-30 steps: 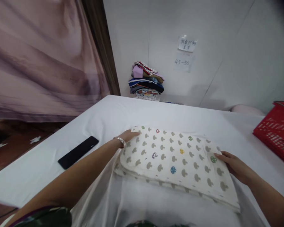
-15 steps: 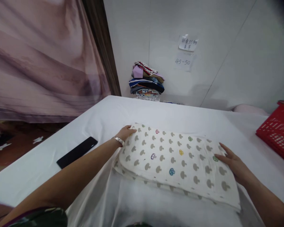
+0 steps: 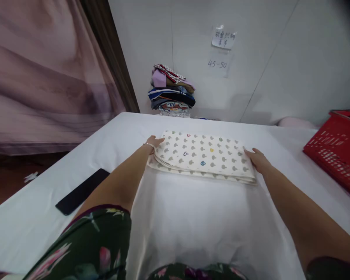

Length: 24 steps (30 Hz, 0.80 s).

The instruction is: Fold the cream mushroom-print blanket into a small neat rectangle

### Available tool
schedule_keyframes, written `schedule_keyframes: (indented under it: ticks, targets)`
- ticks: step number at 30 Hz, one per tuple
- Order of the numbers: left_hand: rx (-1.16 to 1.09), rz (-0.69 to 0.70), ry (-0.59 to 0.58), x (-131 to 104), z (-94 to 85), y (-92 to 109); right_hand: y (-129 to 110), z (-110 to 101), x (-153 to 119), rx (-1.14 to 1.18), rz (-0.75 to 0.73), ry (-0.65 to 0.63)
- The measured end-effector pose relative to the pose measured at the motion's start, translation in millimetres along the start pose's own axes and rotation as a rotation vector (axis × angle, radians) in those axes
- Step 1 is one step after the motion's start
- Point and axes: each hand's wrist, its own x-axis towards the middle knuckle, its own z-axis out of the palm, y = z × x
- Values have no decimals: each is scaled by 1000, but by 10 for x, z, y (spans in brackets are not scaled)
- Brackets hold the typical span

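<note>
A folded white cloth with grey and a few coloured mushroom prints lies in layers on the white-covered table. My left hand, with a bracelet at the wrist, grips its left end, thumb on top. At the right end my right hand holds the edge, its thumb and a finger showing; the other fingers are partly hidden. The cloth's layers do not quite line up along the near side, where a lower layer sticks out.
A black phone-like slab lies on the table at the left. A stack of folded fabrics stands beyond the far edge, by a wall with paper notes. On the right is a red basket.
The folded cloth has moved forward, away from my body, with both hands at its ends. My arms are stretched further out. The view has shifted slightly.
</note>
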Motion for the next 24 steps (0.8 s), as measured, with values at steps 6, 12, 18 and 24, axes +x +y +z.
schedule_keyframes:
  ticks: [6, 12, 18, 24]
  targets:
    - [110, 91, -67, -227, -20, -367, 220, -212, -226, 60, -31, -87]
    - [375, 723, -37, -708, 58, -373, 371, -355, -585, 40, -24, -118]
    - [330, 1103, -228, -1379, 649, 21, 415, -358, -761, 96, -1, -115]
    - [247, 1219, -402, -1925, 1429, 598, 576, -405, -735, 266, 8, -198]
